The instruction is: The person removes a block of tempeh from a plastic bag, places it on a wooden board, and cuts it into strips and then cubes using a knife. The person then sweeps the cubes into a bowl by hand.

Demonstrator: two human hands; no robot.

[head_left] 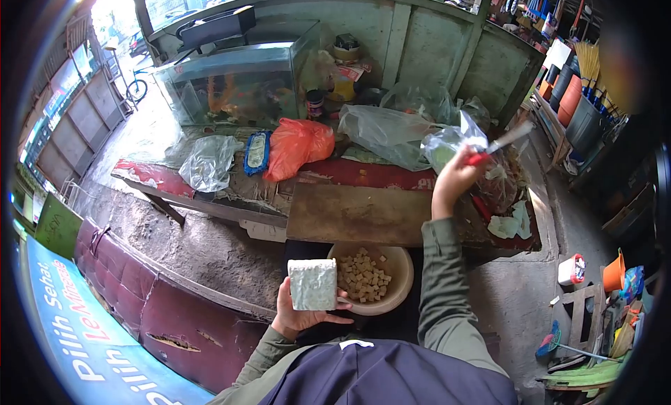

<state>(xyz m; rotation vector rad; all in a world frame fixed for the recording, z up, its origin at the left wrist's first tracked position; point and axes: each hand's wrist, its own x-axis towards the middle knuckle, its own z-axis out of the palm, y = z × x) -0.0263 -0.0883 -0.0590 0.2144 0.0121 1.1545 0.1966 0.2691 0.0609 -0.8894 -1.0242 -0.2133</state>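
Observation:
A pale, white-coated block of tempeh (313, 285) rests in my left hand (294, 315), its fingers spread behind and under it, at the left rim of a cream bowl (405, 283). Small tan cubes (362, 278) are heaped inside that bowl. Raised to the right, above the table, my right hand (458, 176) grips a knife (509, 136) by its red handle, the blade pointing up and away to the right. Just beyond the bowl lies a brown wooden board (356, 213). Clear plastic (454, 143) shows right behind my right hand.
On the worn table lie an orange-red plastic bag (299, 148), a blue-edged packet (258, 152) and clear bags (211, 162). A fish tank (237, 90) stands behind them. To the left is a torn maroon bench (189, 314). An orange bucket (614, 272) sits at the right.

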